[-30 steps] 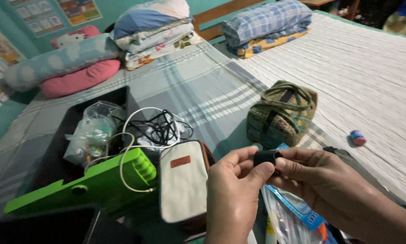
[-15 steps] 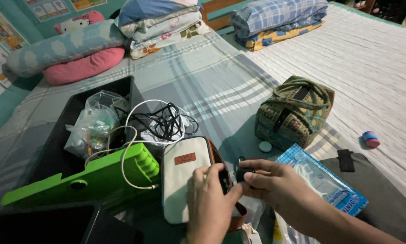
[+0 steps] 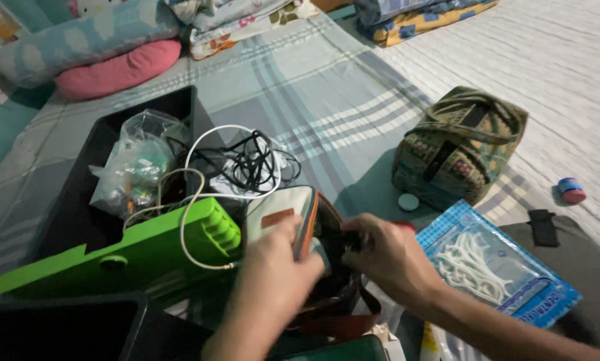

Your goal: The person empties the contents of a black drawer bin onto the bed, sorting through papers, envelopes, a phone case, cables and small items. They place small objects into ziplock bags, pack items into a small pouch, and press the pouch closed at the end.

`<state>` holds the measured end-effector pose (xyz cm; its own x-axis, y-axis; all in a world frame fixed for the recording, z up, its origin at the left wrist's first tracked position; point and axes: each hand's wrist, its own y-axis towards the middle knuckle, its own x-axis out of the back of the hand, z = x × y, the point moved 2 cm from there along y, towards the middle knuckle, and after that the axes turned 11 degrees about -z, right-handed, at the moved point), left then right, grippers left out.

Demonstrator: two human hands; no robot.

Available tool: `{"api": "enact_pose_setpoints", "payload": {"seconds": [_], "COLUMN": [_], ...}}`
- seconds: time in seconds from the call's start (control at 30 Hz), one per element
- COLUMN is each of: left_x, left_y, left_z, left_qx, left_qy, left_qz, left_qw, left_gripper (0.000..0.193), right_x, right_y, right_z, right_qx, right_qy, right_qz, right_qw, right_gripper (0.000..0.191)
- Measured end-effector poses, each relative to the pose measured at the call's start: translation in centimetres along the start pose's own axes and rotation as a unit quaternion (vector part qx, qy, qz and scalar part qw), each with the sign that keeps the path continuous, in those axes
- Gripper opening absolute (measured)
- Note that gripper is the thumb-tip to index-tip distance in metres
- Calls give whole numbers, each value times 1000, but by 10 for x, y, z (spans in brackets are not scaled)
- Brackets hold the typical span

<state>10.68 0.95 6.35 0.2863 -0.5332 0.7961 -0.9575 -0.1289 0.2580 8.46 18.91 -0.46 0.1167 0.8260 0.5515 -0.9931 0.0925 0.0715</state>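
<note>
A: What do the two hands engage, and of what material is it?

B: A soft fabric pouch point(image 3: 293, 230), cream-panelled with an orange zip edge and a small rust-coloured patch, standing at the centre of the bed just beside the black tray point(image 3: 79, 200). The left hand point(image 3: 273, 271) is closed on the pouch's cream flap at the zip edge, holding it open. The right hand point(image 3: 387, 257) has its fingers curled at the dark mouth, pinching a small black object point(image 3: 348, 239) whose kind cannot be told.

A: And the adjoining surfaces?

B: To the left, a rigid green plastic device point(image 3: 133, 251) with a ribbed end, looped by a smooth white cable point(image 3: 193, 194). Behind it, tangled black cords point(image 3: 250, 160) and a crinkled clear bag point(image 3: 136, 167) lie in the tray.

A: Where is open room?

B: The plaid sheet point(image 3: 326, 93) beyond the pouch lies bare up to the woven patterned bag point(image 3: 460, 144). On the right, a glossy blue packet of white picks point(image 3: 497, 264) lies close by the right wrist.
</note>
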Motion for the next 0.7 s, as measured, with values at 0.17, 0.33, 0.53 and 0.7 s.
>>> {"api": "enact_pose_setpoints", "payload": {"seconds": [0.17, 0.33, 0.53, 0.7], "left_x": [15, 11, 0, -16], "left_y": [11, 9, 13, 9], "left_z": [-6, -16, -22, -30], "left_qx": [71, 43, 93, 70], "left_qy": [-105, -96, -57, -13], "left_qz": [-7, -20, 30, 40], "left_qw": [992, 994, 994, 997], "left_gripper": [49, 44, 55, 59], "right_x": [-9, -31, -42, -31], "right_y": [35, 61, 67, 117], "right_z": [12, 18, -10, -50], "right_qx": [292, 346, 327, 196], "right_qy": [-8, -152, -239, -60], "right_qz": [-109, -159, -173, 2], "right_qw": [950, 912, 898, 979], "right_gripper": [40, 42, 24, 25]}}
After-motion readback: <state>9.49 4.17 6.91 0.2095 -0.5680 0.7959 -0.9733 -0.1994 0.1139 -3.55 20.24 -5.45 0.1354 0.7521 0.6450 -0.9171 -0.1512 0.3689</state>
